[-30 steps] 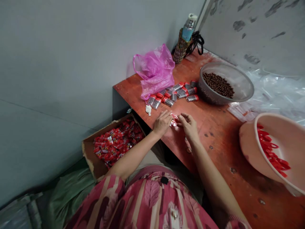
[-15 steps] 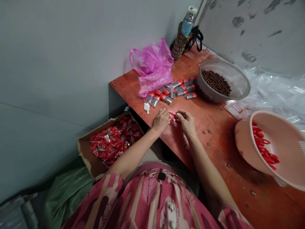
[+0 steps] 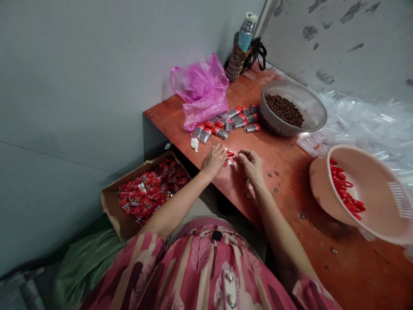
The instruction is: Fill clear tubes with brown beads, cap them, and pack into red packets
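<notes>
A small clear plastic bag with red pieces inside (image 3: 230, 157) lies at the near edge of the table, between my two hands. My left hand (image 3: 214, 162) holds its left side, fingers bent over it and pressing it toward the tabletop. At the bag's right side, my right hand (image 3: 252, 165) pinches with thumb and forefinger. Just beyond are several flat clear packs with red ends and dark contents (image 3: 220, 133). A crumpled white scrap (image 3: 194, 144) sits left of them.
On the red-brown table (image 3: 284, 181) stand a grey bowl of brown beads (image 3: 318, 116), a pink basin with red pieces (image 3: 380, 181), a pink plastic bag (image 3: 206, 86), a bottle (image 3: 245, 36) and clear plastic bags (image 3: 361, 120). A cardboard box (image 3: 109, 202) of red packs stands below left.
The view has shifted slightly, moving the table's things left in the picture. Both hands stay at the small bag, whose red pieces look turned or shifted.
</notes>
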Demonstrator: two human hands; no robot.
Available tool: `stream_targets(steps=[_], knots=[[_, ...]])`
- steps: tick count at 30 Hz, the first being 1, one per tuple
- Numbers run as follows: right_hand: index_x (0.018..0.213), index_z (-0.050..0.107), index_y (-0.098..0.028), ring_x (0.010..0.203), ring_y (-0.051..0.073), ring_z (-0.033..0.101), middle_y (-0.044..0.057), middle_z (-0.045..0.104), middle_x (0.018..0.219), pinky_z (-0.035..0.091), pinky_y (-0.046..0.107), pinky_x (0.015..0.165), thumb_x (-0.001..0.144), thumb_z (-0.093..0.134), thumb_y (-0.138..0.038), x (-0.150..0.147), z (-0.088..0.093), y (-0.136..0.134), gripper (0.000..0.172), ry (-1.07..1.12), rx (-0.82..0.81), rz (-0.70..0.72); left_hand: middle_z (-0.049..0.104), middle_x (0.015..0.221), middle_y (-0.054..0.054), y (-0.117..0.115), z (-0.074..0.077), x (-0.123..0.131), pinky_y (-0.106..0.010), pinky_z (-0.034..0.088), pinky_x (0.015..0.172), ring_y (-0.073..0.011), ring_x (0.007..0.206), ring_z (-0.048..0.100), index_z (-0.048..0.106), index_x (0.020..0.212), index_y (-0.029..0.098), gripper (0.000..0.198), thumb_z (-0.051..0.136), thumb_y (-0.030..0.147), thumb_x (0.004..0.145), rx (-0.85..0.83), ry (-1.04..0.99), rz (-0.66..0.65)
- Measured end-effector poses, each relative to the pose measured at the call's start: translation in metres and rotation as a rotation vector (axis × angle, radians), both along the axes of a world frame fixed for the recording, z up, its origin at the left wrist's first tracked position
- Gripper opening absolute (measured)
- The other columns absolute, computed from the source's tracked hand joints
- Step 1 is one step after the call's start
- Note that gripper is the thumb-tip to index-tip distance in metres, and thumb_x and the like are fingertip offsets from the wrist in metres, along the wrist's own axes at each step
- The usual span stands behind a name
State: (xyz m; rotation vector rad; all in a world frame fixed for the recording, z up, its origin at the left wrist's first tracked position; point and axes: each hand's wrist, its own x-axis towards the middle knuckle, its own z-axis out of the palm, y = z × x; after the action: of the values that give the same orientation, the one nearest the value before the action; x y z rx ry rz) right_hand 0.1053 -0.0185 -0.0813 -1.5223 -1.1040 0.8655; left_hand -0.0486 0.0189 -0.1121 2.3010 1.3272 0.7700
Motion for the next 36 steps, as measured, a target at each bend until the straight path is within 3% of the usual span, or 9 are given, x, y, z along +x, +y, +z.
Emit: stream_targets(steps=[5, 10, 14, 18, 22, 25, 29, 32, 36], knots=[[0.094, 0.062, -0.017, 0.083, 0.017, 0.062, 0.006, 0.068, 0.093, 0.05, 0.035, 0.079, 0.07, 0.066, -0.044, -0.008, -0.001, 0.002, 0.036, 0.047, -0.003, -0.011, 0.059, 0.128, -0.014, -0.002, -0.001, -0.002, -0.043, 0.037, 0.11, -0.0242, 0.13, 0.046, 0.067, 0.106, 0.013, 0.025, 0.05, 0.022, 0.09, 0.057, -0.195, 0.024], [0.097, 0.058, -0.019, 0.069, 0.012, 0.061, -0.001, 0.065, 0.079, 0.05, 0.027, 0.067, 0.066, 0.072, -0.037, -0.018, 0.009, 0.003, 0.039, 0.306, 0.004, 0.047, 0.06, 0.126, -0.012, -0.012, 0.017, -0.001, -0.039, 0.04, 0.106, -0.0228, 0.124, 0.052, 0.064, 0.114, 0.018, 0.029, 0.055, 0.025, 0.087, -0.009, -0.478, 0.004], [0.094, 0.059, -0.02, 0.056, 0.008, 0.056, -0.005, 0.061, 0.066, 0.046, 0.023, 0.059, 0.062, 0.074, -0.031, -0.013, 0.023, 0.007, 0.037, 0.346, -0.023, 0.042, 0.069, 0.109, -0.009, -0.012, 0.031, -0.006, -0.03, 0.05, 0.087, -0.02, 0.098, 0.065, 0.056, 0.125, 0.019, 0.051, 0.066, 0.037, 0.078, -0.368, -0.729, 0.055], [0.092, 0.06, -0.019, 0.053, 0.009, 0.056, -0.006, 0.06, 0.06, 0.045, 0.023, 0.056, 0.057, 0.079, -0.031, -0.008, 0.034, 0.013, 0.041, 0.332, -0.071, 0.113, 0.061, 0.06, 0.0, -0.008, 0.037, -0.015, -0.02, 0.046, 0.057, -0.0099, 0.056, 0.057, 0.07, 0.078, 0.012, 0.038, 0.066, 0.05, 0.073, -0.721, -0.815, -0.054], [0.091, 0.059, -0.018, 0.051, 0.009, 0.053, -0.007, 0.056, 0.057, 0.044, 0.023, 0.055, 0.055, 0.08, -0.036, -0.008, 0.03, 0.018, 0.045, 0.257, -0.092, 0.12, 0.058, 0.058, 0.001, -0.011, 0.041, -0.02, -0.022, 0.051, 0.058, -0.0083, 0.054, 0.055, 0.066, 0.064, 0.011, 0.042, 0.075, 0.052, 0.06, -0.969, -0.912, -0.028], [0.096, 0.059, -0.018, 0.055, 0.013, 0.056, -0.005, 0.058, 0.06, 0.045, 0.026, 0.057, 0.061, 0.076, -0.042, -0.007, 0.015, 0.019, 0.046, 0.051, -0.111, 0.123, 0.061, 0.062, -0.001, -0.015, 0.041, -0.024, -0.024, 0.055, 0.062, -0.0098, 0.058, 0.059, 0.068, 0.067, 0.011, 0.045, 0.078, 0.053, 0.055, -1.018, -0.984, 0.081], [0.103, 0.061, -0.019, 0.078, 0.022, 0.063, 0.006, 0.068, 0.086, 0.046, 0.032, 0.069, 0.073, 0.067, -0.044, 0.004, 0.005, 0.021, 0.039, -0.619, -0.146, 0.199, 0.063, 0.062, -0.001, -0.019, 0.039, -0.033, -0.021, 0.057, 0.061, -0.0093, 0.057, 0.061, 0.068, 0.07, 0.011, 0.043, 0.079, 0.05, 0.056, -1.028, -1.071, 0.195], [0.109, 0.06, -0.02, 0.092, 0.025, 0.063, 0.011, 0.068, 0.102, 0.045, 0.034, 0.075, 0.081, 0.058, -0.051, 0.018, 0.021, 0.038, 0.042, -0.885, -0.183, 0.186, 0.064, 0.063, -0.003, -0.021, 0.04, -0.036, -0.019, 0.057, 0.058, -0.0092, 0.057, 0.062, 0.068, 0.066, 0.009, 0.039, 0.083, 0.043, 0.054, -1.05, -1.137, 0.223], [0.115, 0.055, -0.016, 0.099, 0.03, 0.061, 0.018, 0.065, 0.105, 0.043, 0.04, 0.082, 0.088, 0.039, -0.059, 0.035, 0.048, 0.085, 0.054, -0.924, -0.343, -0.098, 0.066, 0.062, -0.004, -0.021, 0.046, -0.031, -0.018, 0.056, 0.052, -0.0092, 0.054, 0.062, 0.068, 0.065, 0.008, 0.03, 0.084, 0.031, 0.056, -1.092, -1.247, 0.333]])
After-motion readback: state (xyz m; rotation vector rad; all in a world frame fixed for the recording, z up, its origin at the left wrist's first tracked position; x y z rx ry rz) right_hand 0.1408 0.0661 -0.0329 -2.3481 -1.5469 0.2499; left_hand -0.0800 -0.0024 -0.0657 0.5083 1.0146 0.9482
